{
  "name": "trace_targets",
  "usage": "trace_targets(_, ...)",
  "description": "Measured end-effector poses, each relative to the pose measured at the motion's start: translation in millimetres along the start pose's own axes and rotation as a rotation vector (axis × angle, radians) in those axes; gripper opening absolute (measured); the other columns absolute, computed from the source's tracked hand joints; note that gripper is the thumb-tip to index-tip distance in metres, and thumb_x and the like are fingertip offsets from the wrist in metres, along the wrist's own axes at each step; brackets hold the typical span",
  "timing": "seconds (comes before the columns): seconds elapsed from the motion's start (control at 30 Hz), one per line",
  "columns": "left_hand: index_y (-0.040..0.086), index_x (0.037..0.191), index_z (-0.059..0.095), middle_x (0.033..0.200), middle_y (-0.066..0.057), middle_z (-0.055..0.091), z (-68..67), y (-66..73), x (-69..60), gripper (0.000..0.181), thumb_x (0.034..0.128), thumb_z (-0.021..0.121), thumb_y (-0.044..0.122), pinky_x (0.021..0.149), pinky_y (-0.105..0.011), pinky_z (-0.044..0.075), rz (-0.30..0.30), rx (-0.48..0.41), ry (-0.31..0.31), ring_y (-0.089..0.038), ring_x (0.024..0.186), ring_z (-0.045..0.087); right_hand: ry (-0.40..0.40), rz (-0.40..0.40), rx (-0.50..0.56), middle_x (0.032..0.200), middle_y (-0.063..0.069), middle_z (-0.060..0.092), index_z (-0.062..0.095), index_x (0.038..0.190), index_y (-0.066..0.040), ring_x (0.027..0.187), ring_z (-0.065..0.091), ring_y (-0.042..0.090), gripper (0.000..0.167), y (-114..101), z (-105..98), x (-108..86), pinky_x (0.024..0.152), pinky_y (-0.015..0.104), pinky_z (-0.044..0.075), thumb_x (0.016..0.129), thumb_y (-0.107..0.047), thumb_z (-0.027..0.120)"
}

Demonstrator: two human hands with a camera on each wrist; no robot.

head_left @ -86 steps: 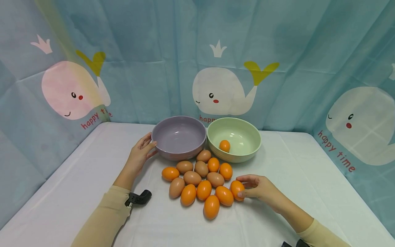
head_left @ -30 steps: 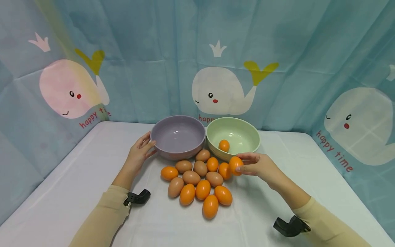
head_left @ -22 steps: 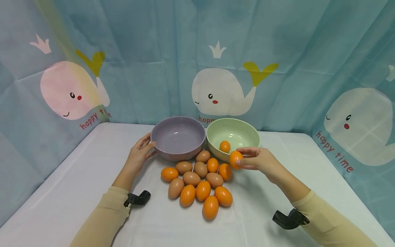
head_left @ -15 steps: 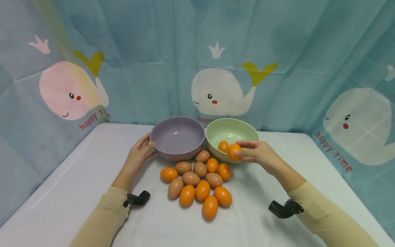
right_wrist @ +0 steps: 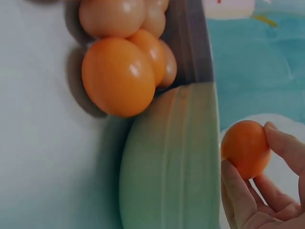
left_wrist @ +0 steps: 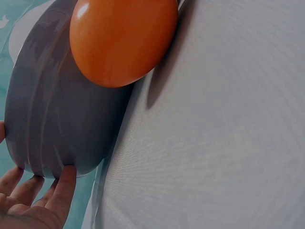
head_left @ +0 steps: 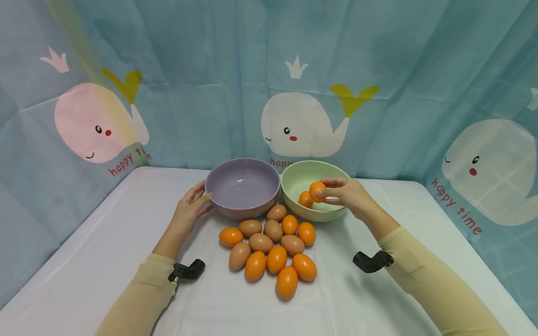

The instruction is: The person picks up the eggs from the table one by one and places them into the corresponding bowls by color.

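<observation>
My right hand (head_left: 346,195) pinches an orange egg (head_left: 317,191) between thumb and fingers, over the inside of the green bowl (head_left: 319,215). Inside that bowl lies another orange egg (head_left: 305,199). The right wrist view shows the held egg (right_wrist: 246,149) just beyond the bowl's rim. On the left, my left hand (head_left: 187,208) holds the side of the purple bowl (head_left: 241,186), its thumb at the rim and its fingertips (left_wrist: 69,176) against the outer wall. In front of the bowls, brown eggs (head_left: 260,243) and orange eggs (head_left: 287,283) lie clustered on the table.
The two bowls stand side by side near the back of the white-covered table (head_left: 336,303). Behind it hangs a blue curtain (head_left: 201,126) with whale prints. One brown egg (head_left: 277,213) lies close against the purple bowl's front.
My right hand has picked up the orange egg from the right end of the cluster and carried it up and back, over the green bowl. The left hand stays at the purple bowl.
</observation>
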State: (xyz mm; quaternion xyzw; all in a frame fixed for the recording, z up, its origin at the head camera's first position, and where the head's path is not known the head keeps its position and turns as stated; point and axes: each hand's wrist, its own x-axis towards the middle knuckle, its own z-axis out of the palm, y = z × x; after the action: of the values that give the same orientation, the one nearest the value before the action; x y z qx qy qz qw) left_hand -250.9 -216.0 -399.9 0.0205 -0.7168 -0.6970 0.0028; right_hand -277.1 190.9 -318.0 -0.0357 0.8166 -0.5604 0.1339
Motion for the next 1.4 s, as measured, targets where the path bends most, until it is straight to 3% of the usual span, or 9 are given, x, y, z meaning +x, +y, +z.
trace_targets(0.37,0.017,0.16,0.019,0.167,-0.001,0.019,-1.3,0.5,-2.3,0.069,0.1027,0.055,0.027,0.115,-0.042,0.041,0.002,-0.003,0.008,-0.02,0.153,0.024,0.049,0.034,0.075,0.142,0.017,0.054,0.054,0.141,-0.004,0.113,0.062,0.02,0.054,-2.3,5.8,25.2,0.106,0.04,0.052,0.092,-0.018,0.071)
trace_targets(0.57,0.016,0.16,0.019,0.167,-0.002,0.019,-2.3,-1.3,-0.9,0.071,0.1017,0.057,0.03,0.113,-0.038,0.043,0.004,0.002,0.007,-0.02,0.154,0.023,0.065,0.035,0.123,0.141,0.016,0.054,0.054,0.141,-0.003,0.111,0.063,0.019,0.053,-1.8,10.2,37.2,0.104,0.038,0.054,0.092,-0.016,0.071)
trace_targets(0.93,0.017,0.161,0.018,0.168,-0.002,0.018,0.1,1.8,-2.2,0.071,0.1023,0.056,0.028,0.116,-0.043,0.041,0.004,-0.004,0.007,-0.021,0.153,0.024,0.094,0.041,0.121,0.145,0.015,0.052,0.053,0.142,-0.004,0.123,0.058,0.026,0.054,3.2,14.3,57.7,0.1,0.033,0.056,0.093,-0.015,0.07)
trace_targets(1.4,0.018,0.161,0.017,0.167,0.0,0.018,1.1,1.7,-1.6,0.069,0.103,0.055,0.025,0.116,-0.043,0.041,-0.013,-0.005,0.012,-0.021,0.152,0.026,0.145,0.032,0.152,0.144,0.017,0.055,0.056,0.139,-0.001,0.115,0.062,0.024,0.05,12.3,17.5,75.6,0.104,0.038,0.054,0.093,-0.013,0.07)
